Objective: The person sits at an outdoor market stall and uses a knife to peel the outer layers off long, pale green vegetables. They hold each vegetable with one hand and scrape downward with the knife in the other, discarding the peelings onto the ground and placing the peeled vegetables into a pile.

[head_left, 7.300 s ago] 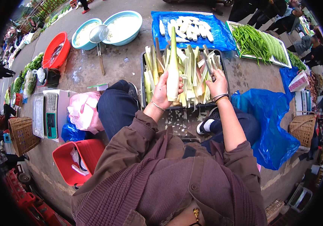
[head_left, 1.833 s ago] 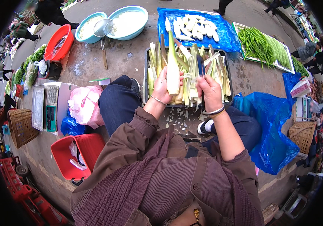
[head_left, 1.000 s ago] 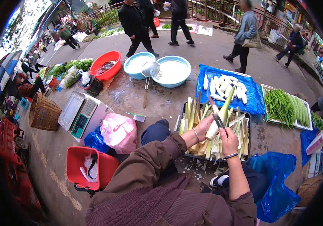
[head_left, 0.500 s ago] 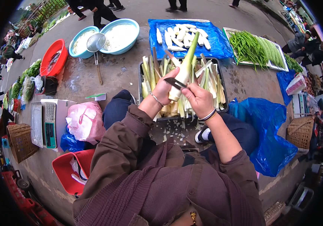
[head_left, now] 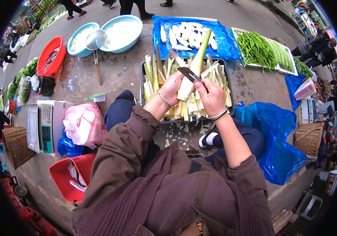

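Over the crate, my left hand (head_left: 171, 88) is closed around a pale water bamboo shoot (head_left: 187, 89), whose green tip slants up to the right. My right hand (head_left: 212, 98) grips a small knife (head_left: 189, 74), its dark blade lying across the shoot's pale side. The knife's handle is mostly hidden in my fingers. Below both hands, a black crate (head_left: 230, 84) holds many unpeeled shoots (head_left: 151, 74) with green and white leaf sheaths. White peelings (head_left: 177, 137) lie scattered on the ground between my feet.
Peeled white shoots (head_left: 181, 39) rest on blue plastic (head_left: 224, 47) beyond the crate. Green peppers (head_left: 257, 51) are at far right. Two blue basins (head_left: 122, 50) with a strainer (head_left: 96, 40), a red basin (head_left: 61, 53), a scale (head_left: 46, 129) and a pink bag (head_left: 85, 122) stand left.
The blade has moved up along the shoot from near its base, and my right hand has risen with it. Passers-by at the top have shifted. The whole view has moved slightly.
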### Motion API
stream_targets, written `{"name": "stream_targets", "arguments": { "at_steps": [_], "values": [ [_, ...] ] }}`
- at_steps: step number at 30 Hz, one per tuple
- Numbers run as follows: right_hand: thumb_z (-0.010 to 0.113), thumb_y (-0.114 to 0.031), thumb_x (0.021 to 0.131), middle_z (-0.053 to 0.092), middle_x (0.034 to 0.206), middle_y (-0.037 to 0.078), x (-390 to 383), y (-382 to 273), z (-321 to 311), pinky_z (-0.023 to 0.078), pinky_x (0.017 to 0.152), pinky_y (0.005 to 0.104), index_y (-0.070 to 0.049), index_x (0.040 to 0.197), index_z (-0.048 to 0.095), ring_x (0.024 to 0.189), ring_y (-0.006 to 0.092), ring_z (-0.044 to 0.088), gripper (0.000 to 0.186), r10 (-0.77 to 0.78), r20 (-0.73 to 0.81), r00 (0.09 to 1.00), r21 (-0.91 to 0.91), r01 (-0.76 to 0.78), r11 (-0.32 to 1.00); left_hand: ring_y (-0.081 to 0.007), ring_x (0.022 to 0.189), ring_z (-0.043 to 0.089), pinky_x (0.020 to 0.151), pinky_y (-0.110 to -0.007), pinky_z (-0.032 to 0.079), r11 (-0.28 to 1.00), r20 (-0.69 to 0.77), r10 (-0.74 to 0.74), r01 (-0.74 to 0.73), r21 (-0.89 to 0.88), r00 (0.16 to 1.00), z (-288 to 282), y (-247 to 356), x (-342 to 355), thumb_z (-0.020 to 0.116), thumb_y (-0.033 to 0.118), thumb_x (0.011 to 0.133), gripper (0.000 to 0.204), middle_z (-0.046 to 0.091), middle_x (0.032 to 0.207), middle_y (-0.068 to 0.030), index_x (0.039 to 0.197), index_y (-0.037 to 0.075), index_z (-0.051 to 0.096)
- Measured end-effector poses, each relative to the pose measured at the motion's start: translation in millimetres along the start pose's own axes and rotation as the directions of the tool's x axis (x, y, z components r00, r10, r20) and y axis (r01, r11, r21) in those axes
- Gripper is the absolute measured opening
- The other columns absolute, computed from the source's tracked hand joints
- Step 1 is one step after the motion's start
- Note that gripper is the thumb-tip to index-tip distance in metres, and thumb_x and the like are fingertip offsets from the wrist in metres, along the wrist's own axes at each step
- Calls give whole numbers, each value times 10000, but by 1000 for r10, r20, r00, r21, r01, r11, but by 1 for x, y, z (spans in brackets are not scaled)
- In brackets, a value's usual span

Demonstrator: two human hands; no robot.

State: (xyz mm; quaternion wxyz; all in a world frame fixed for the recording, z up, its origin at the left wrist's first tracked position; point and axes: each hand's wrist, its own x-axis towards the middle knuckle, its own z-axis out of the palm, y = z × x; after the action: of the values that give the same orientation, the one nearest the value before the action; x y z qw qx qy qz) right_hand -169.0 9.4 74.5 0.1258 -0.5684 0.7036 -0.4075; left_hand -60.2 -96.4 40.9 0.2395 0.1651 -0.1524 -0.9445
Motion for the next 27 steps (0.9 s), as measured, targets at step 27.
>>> {"name": "stream_targets", "arguments": {
  "at_steps": [27],
  "values": [
    [635, -122, 818, 626, 751, 42, 8, 22, -18, 311, 369, 164, 17, 1015, 591, 423, 24, 409, 245, 574, 79, 815, 724, -442, 529, -240, 829, 581, 721, -347, 509, 998, 253, -49, 54, -13, 966, -5, 6, -8, 262, 388, 980, 498, 550, 1079, -185, 1280, 7, 378]
  ]
}}
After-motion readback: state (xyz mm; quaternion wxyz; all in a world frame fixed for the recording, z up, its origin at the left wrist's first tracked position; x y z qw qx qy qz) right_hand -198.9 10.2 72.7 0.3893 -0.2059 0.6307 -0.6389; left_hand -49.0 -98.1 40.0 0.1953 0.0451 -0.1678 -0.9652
